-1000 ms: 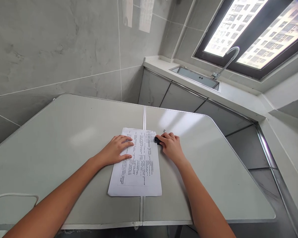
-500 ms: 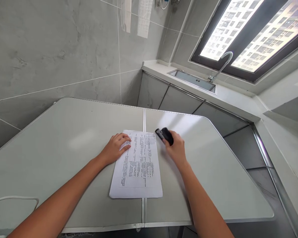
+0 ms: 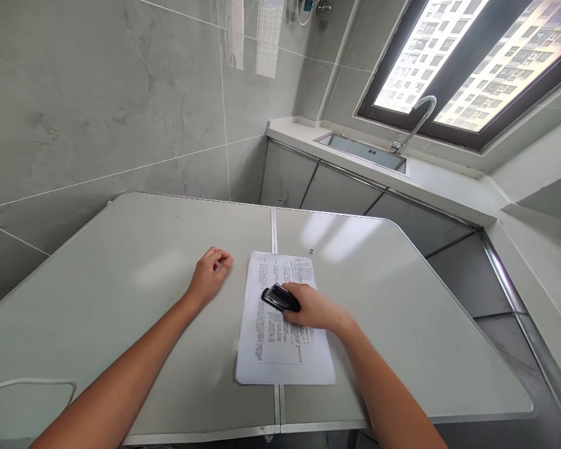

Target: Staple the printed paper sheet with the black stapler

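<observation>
Printed sheets of paper [image 3: 285, 368] lie across the metal seam of the light table. My right hand [image 3: 311, 305] is wrapped round a black stapler [image 3: 279, 298], which is over the middle of the top sheet. To the left of the paper, apart from it, my left hand [image 3: 210, 272] is closed, thumb and fingertips together; whether anything small is between them cannot be made out. A tiny dark bit [image 3: 311, 251] lies on the table just beyond the paper's far right corner.
The pale folding table [image 3: 168, 362] has a white cable [image 3: 28, 381] at its left front. Behind it are a tiled wall, a counter [image 3: 439, 184] with a sink [image 3: 364, 151] and faucet [image 3: 418, 125], and a window.
The stapler in my right hand has moved left and nearer, over the paper. The paper has shifted right. My left hand has come off the paper and its fingers have closed.
</observation>
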`<state>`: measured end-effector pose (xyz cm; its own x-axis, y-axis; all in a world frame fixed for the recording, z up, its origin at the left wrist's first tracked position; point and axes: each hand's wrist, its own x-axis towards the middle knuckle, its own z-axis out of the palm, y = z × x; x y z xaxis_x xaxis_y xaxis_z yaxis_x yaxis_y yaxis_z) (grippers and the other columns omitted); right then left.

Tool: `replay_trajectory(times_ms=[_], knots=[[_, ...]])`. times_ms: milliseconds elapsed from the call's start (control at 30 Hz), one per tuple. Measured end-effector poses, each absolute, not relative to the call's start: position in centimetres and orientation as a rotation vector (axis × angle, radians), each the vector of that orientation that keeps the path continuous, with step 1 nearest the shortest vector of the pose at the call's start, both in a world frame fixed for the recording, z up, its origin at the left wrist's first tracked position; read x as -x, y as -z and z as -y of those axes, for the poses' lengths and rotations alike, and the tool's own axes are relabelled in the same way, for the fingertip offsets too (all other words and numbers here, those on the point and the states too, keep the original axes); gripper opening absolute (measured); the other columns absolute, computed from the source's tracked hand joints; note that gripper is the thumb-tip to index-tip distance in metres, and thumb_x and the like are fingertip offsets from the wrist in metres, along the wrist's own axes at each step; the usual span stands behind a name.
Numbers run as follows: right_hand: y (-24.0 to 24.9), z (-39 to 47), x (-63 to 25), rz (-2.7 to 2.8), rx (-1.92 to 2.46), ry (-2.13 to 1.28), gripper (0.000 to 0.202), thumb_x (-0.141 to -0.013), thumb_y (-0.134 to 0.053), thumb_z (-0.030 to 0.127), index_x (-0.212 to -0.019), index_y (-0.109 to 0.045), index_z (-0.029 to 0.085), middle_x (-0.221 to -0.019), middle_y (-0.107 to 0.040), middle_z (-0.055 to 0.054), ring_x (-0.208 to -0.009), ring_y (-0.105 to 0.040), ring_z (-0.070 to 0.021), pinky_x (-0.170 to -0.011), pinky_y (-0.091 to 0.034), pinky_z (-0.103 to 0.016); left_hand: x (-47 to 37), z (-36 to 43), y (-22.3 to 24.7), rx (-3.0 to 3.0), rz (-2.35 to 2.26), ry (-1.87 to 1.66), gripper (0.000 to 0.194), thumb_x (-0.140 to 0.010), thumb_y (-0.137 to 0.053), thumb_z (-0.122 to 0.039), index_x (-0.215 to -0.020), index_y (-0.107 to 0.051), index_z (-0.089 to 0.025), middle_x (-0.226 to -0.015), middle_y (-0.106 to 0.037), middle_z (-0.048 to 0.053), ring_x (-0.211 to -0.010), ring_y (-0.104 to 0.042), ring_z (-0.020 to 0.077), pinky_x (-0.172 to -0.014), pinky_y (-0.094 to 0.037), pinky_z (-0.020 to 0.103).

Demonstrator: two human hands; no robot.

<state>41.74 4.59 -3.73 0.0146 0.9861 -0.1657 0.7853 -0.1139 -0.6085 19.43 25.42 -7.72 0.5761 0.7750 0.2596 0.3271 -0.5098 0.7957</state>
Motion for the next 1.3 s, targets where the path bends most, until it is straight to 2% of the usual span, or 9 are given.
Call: replay_trajectory(times_ms=[167,333,500,667,833,1000,1100,1200,1300], knots=[[2.1,-2.0,-46.4,1.816,2.071,-1.119,0.014,-0.077,-0.066,0.023,-0.086,-0.055,0.023,-0.084,-0.067,0.000,-0.070,-0.059,-0.0169,-0.055,-0.039,-0.027,-19.5,-25.3,7.7,-2.070,-0.891,-0.758,0.027,-0.099,-0.052,-0.038,-0.084,-0.066,-0.021,-0.093,-0.063,0.004,-0.082,-0.057,0.0173,-0.074,-0.045,0.031],[1.6,-1.2,-48.0,1.825,2.211,-1.233,0.030,-0.073,-0.076,0.040,-0.089,-0.058,0.022,-0.092,-0.069,-0.002,-0.082,-0.064,-0.0206,-0.060,-0.043,-0.027,-19.6,-25.5,7.9,-2.048,-0.912,-0.735,0.026,-0.098,-0.053,-0.038,-0.082,-0.066,-0.022,-0.093,-0.063,0.003,-0.079,-0.055,0.0178,-0.073,-0.044,0.031],[1.9,-1.2,-48.2,1.678,2.306,-1.396,0.028,-0.073,-0.071,0.033,-0.094,-0.057,0.022,-0.092,-0.069,-0.002,-0.067,-0.064,-0.0174,-0.051,-0.040,-0.027,-19.7,-25.7,8.0,-2.026,-0.897,-0.754,0.025,-0.097,-0.055,-0.036,-0.080,-0.066,-0.022,-0.090,-0.063,0.003,-0.076,-0.053,0.0176,-0.072,-0.042,0.032],[1.9,-0.6,-49.2,1.756,2.327,-1.263,0.034,-0.068,-0.073,0.031,-0.099,-0.061,0.023,-0.101,-0.069,-0.004,-0.085,-0.065,-0.0230,-0.058,-0.042,-0.028,-19.4,-26.1,8.2,-1.871,-0.853,-0.779,0.024,-0.095,-0.060,-0.038,-0.078,-0.066,-0.022,-0.086,-0.059,0.002,-0.073,-0.047,0.0164,-0.070,-0.039,0.030],[1.8,-0.3,-49.7,1.778,2.343,-1.269,0.033,-0.069,-0.073,0.032,-0.098,-0.061,0.024,-0.100,-0.069,-0.004,-0.085,-0.064,-0.0237,-0.061,-0.043,-0.030,-18.9,-27.4,8.3,-1.247,-0.665,-0.954,0.023,-0.090,-0.067,-0.035,-0.074,-0.062,-0.019,-0.081,-0.052,0.002,-0.073,-0.047,0.0147,-0.065,-0.040,0.027],[1.8,-0.2,-50.4,1.793,2.230,-1.290,0.047,-0.072,-0.078,0.057,-0.099,-0.062,0.022,-0.099,-0.068,-0.005,-0.085,-0.062,-0.0244,-0.065,-0.043,-0.031,-18.8,-28.5,8.4,-0.790,-0.529,-0.973,0.021,-0.089,-0.068,-0.031,-0.074,-0.064,-0.017,-0.079,-0.049,0.002,-0.067,-0.046,0.0123,-0.061,-0.043,0.026],[1.7,0.1,-51.8,1.778,2.066,-1.405,0.056,-0.071,-0.077,0.069,-0.097,-0.061,0.022,-0.087,-0.064,-0.003,-0.076,-0.058,-0.0204,-0.064,-0.043,-0.030,-18.9,-28.7,8.5,-0.720,-0.493,-0.963,0.021,-0.089,-0.065,-0.027,-0.072,-0.063,-0.016,-0.076,-0.048,0.002,-0.064,-0.045,0.0116,-0.058,-0.044,0.025],[2.1,0.2,-53.4,1.694,1.937,-1.240,0.050,-0.084,-0.064,0.070,-0.099,-0.061,0.022,-0.087,-0.062,-0.002,-0.079,-0.057,-0.0197,-0.071,-0.047,-0.032,-18.9,-28.7,8.5,-0.689,-0.477,-0.971,0.021,-0.090,-0.063,-0.026,-0.072,-0.063,-0.016,-0.074,-0.047,0.001,-0.063,-0.046,0.0114,-0.057,-0.043,0.025],[3.6,-0.5,-54.4,1.613,1.909,-0.860,0.042,-0.094,-0.056,0.063,-0.103,-0.066,0.024,-0.102,-0.067,-0.007,-0.095,-0.061,-0.0238,-0.087,-0.052,-0.040,-18.8,-28.7,8.2,-0.628,-0.462,-0.986,0.019,-0.089,-0.063,-0.026,-0.073,-0.061,-0.017,-0.073,-0.048,0.001,-0.062,-0.047,0.0113,-0.057,-0.042,0.026]])
